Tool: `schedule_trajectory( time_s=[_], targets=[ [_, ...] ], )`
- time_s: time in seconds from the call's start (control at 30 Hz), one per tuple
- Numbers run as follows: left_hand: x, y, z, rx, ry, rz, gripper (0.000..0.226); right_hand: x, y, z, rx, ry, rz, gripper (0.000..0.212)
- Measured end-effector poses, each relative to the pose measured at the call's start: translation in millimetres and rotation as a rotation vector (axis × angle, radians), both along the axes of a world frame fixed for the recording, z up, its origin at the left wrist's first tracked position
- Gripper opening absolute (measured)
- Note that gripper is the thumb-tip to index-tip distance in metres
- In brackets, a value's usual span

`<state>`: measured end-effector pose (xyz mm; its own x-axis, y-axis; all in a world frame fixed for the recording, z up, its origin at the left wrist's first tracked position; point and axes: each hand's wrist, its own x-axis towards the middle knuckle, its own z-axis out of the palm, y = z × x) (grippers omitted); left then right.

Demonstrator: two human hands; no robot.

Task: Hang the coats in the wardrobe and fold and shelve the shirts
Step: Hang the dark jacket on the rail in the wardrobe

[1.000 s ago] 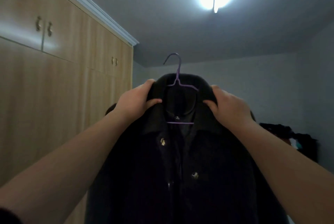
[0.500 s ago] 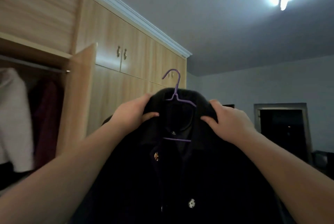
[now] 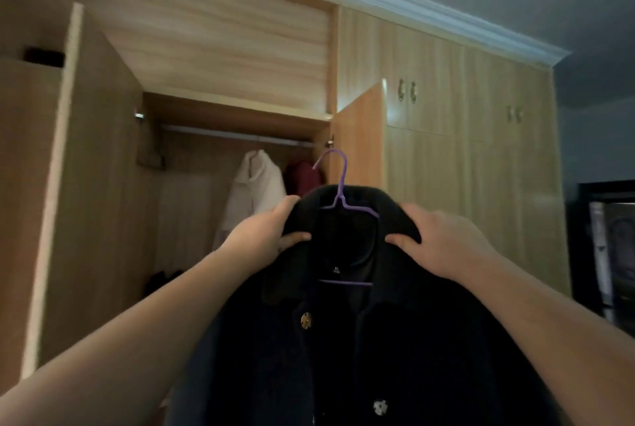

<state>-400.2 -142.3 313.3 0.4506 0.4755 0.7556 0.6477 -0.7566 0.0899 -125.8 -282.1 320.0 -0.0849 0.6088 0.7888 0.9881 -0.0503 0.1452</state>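
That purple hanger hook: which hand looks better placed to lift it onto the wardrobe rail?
Probably the left hand: it grips the black coat on the side nearer the open wardrobe's rail; the right hand is toward the closed doors.

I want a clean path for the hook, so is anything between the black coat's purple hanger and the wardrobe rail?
Nothing visible: both doors are open, and the metal rail is bare left of the white coat.

a home bedroom: a floor-to-ceiling light wooden wardrobe (image 3: 429,157) stands open, a cream coat (image 3: 256,192) hanging from its metal rail (image 3: 237,135).
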Motion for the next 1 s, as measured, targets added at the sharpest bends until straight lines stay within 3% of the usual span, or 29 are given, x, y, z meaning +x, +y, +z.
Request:
schedule_trajectory(
  time_s=[0.23, 0.5, 0.7, 0.87, 1.0],
  targets=[
    [-102, 82, -14, -0.125, -0.016, 0.029, 0.058, -93, 120, -26, -0.016, 0.002, 0.084, 0.062],
    [-122, 171, -6, -0.107, 0.000, 0.100, 0.061, -119, 228, -20, -0.014, -0.019, 0.085, 0.067],
    [-111, 251, -4, 0.090, 0.019, 0.245, 0.068, -100, 319, -16, 0.152, -0.041, 0.105, 0.052],
    [-95, 324, 8, 0.429, 0.149, 0.502, 0.076, -73, 404, 16, 0.193, -0.086, 0.159, 0.045],
    [-76, 376, 16, 0.539, 0.067, 0.617, 0.070, -59, 463, 48, 0.247, -0.110, 0.145, 0.044]
  ],
)
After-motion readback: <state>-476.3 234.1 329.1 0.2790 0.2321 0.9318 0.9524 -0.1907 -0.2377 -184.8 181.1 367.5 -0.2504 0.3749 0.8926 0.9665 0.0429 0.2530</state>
